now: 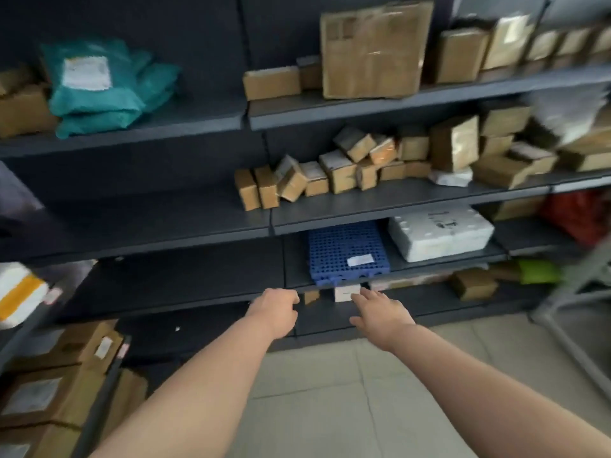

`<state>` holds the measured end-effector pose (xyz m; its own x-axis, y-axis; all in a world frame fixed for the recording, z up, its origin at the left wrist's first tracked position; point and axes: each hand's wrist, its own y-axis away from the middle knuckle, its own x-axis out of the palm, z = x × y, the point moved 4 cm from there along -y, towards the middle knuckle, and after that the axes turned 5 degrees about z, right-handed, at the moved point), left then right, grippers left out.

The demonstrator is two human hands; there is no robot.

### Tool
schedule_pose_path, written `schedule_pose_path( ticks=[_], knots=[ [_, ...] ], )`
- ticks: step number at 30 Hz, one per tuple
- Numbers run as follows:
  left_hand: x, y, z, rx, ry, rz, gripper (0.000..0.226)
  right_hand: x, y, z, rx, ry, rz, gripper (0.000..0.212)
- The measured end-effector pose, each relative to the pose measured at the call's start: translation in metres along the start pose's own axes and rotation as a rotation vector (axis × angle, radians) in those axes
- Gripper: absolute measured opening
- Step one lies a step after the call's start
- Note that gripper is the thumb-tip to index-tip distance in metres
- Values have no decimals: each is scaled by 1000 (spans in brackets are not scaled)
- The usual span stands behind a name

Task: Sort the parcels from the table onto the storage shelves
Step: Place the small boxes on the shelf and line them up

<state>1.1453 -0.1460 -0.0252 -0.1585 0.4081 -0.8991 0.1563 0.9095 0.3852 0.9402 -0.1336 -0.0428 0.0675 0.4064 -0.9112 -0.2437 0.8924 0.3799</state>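
Note:
Both my arms reach toward the low shelf (198, 309) of the dark storage rack. My left hand (276, 312) has its fingers curled, with nothing visible in it, just left of a small brown parcel (311, 296) on that shelf. My right hand (380, 312) is stretched out with straight fingers. Its fingertips are at the lower right corner of a small white parcel (345, 291) beside the brown one. A blue perforated crate (347, 252) sits on the shelf just above both parcels.
A white foam box (439, 233) lies right of the crate. Higher shelves hold several brown boxes (330, 173), a large carton (373, 47) and teal bags (99, 84). Stacked cartons (59, 385) fill the lower left. A grey metal frame (568, 312) stands at the right on the tiled floor (330, 391).

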Motion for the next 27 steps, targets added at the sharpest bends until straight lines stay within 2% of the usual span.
schedule_pose_path(
  ticks=[4,7,11,20,27],
  knots=[
    [21,-29,-129,159,-63,76,31,0,56,-122,159,-78,-29,53],
    [32,-47,-232,286,-58,125,39,-1,94,-212,274,-112,-57,54],
    [33,-63,-356,424,-47,104,40,-4,136,-307,407,-168,-100,53],
    [54,-97,-538,596,-111,195,43,-11,214,-469,687,-276,-186,50],
    [56,-158,-660,757,-179,244,44,-23,223,-567,882,-379,-245,49]
  ],
)
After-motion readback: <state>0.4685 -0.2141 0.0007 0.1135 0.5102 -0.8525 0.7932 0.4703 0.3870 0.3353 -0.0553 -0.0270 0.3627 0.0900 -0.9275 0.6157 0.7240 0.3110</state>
